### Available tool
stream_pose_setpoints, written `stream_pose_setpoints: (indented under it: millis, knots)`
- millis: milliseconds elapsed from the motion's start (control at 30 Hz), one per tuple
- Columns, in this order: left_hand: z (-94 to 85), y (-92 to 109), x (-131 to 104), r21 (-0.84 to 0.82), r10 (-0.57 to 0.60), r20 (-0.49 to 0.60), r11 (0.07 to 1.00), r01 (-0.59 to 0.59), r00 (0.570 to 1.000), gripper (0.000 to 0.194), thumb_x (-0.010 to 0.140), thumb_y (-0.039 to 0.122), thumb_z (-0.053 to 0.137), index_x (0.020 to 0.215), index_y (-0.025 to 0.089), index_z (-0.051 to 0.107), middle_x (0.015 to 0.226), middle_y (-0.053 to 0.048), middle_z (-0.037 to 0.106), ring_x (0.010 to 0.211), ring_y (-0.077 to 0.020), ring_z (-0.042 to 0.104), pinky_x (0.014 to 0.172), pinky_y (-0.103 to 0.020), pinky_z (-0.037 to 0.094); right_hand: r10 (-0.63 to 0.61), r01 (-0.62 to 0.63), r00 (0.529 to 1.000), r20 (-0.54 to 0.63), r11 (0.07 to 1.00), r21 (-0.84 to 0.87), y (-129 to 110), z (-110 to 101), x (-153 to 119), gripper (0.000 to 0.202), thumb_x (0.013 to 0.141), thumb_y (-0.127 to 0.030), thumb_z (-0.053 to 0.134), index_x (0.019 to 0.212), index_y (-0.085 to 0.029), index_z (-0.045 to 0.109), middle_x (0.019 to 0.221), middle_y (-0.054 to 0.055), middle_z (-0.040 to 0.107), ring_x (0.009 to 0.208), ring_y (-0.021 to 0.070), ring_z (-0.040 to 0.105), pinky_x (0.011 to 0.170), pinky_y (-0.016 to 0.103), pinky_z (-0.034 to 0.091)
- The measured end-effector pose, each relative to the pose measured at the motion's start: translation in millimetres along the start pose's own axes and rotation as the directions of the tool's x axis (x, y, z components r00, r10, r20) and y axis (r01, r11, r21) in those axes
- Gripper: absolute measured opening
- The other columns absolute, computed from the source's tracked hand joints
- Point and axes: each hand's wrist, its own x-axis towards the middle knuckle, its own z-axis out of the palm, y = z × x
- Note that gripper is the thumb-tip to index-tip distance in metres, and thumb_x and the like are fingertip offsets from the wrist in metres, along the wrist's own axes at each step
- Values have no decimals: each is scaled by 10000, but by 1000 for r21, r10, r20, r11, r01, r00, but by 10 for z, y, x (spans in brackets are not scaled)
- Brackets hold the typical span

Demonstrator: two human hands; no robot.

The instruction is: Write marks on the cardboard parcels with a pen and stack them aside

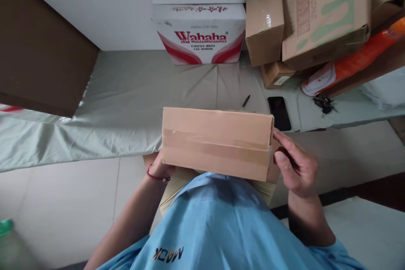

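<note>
A brown cardboard box (pixel 217 141), taped along its long face, is held in front of my blue shirt, close to the table's front edge. My left hand (pixel 163 166) supports its lower left end; the fingers are mostly hidden behind and under the box. At the right end, my right hand (pixel 294 160) rests its fingers against the short side, with the thumb bent near the corner. Just beyond the box's right end, a black phone (pixel 279 113) lies on the cloth-covered table (pixel 126 88). A small dark pen-like item (pixel 246 101) lies behind the box.
A Wahaha carton (pixel 202 38) stands against the wall. Stacked cartons (pixel 325 12), an orange-and-white package (pixel 351 63) and keys (pixel 325 104) are at the right. A large brown box (pixel 41 42) stands at the left. A green-capped container (pixel 12 240) is at lower left.
</note>
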Motion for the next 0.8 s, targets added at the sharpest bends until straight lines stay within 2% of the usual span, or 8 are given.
stream_pose_setpoints:
  millis: [100, 200, 333, 400, 500, 633, 733, 800]
  knots:
    - [75, 40, 17, 155, -129, 24, 980, 124, 991, 378, 817, 505, 886, 759, 165, 732, 499, -27, 622, 408, -129, 558, 372, -178, 383, -92, 93, 995, 42, 996, -6, -55, -23, 76, 584, 1004, -196, 703, 1568, -342, 657, 1553, 44, 690, 1369, 266, 732, 1155, 414, 622]
    - [168, 120, 21, 262, -243, 55, 939, 221, 968, 676, 844, 752, 750, 624, 116, 689, 482, -99, 617, 314, -90, 418, 295, -171, 160, -117, 120, 991, 71, 992, -36, -59, -39, 144, 594, 990, -178, 718, 1556, -352, 667, 1558, 36, 686, 1386, 254, 722, 1171, 397, 607]
    - [280, 232, -18, 368, -297, 93, 897, 245, 950, 925, 683, 1048, 613, 609, 127, 653, 503, -103, 630, 296, -77, 388, 280, -181, 115, -90, 93, 994, 55, 994, -60, -25, -34, 201, 591, 996, -189, 716, 1559, -359, 662, 1585, 36, 663, 1423, 261, 695, 1194, 412, 594]
    - [321, 265, -59, 405, -301, 118, 885, 231, 946, 949, 596, 1089, 626, 632, 141, 641, 495, -78, 624, 287, -71, 370, 278, -184, 113, -67, 69, 997, 42, 996, -51, -3, -30, 219, 569, 1006, -200, 705, 1553, -351, 669, 1587, 38, 662, 1443, 262, 679, 1207, 419, 588]
    - [374, 291, -159, 404, -293, 155, 890, 210, 944, 944, 583, 1090, 644, 674, 151, 644, 485, -63, 623, 281, -77, 358, 282, -189, 115, -23, 23, 1000, 9, 998, -53, 74, -39, 219, 517, 1031, -242, 683, 1538, -339, 683, 1582, 43, 666, 1452, 267, 672, 1216, 443, 582]
    - [460, 328, -368, 346, -177, 202, 933, 99, 963, 899, 694, 1038, 655, 789, 147, 726, 467, -26, 596, 308, -78, 333, 315, -193, 143, 104, -105, 986, -129, 994, 2, 331, -81, 147, 401, 1067, -347, 653, 1456, -338, 750, 1490, 42, 739, 1401, 275, 712, 1216, 474, 577]
    - [563, 342, -524, 333, 35, 185, 938, -96, 982, 762, 783, 909, 749, 840, 151, 804, 461, 7, 529, 391, -73, 353, 385, -186, 223, 298, -266, 932, -204, 949, 169, 548, -110, 75, 358, 1071, -410, 648, 1368, -290, 808, 1331, 74, 819, 1223, 266, 803, 1059, 411, 662]
    - [641, 321, -593, 324, 197, 185, 913, -249, 963, 628, 786, 796, 852, 747, 171, 810, 540, -9, 553, 508, -94, 457, 479, -200, 372, 406, -346, 900, -159, 887, 307, 633, -110, 42, 363, 1048, -449, 666, 1309, -259, 833, 1230, 99, 847, 1097, 276, 836, 922, 386, 697]
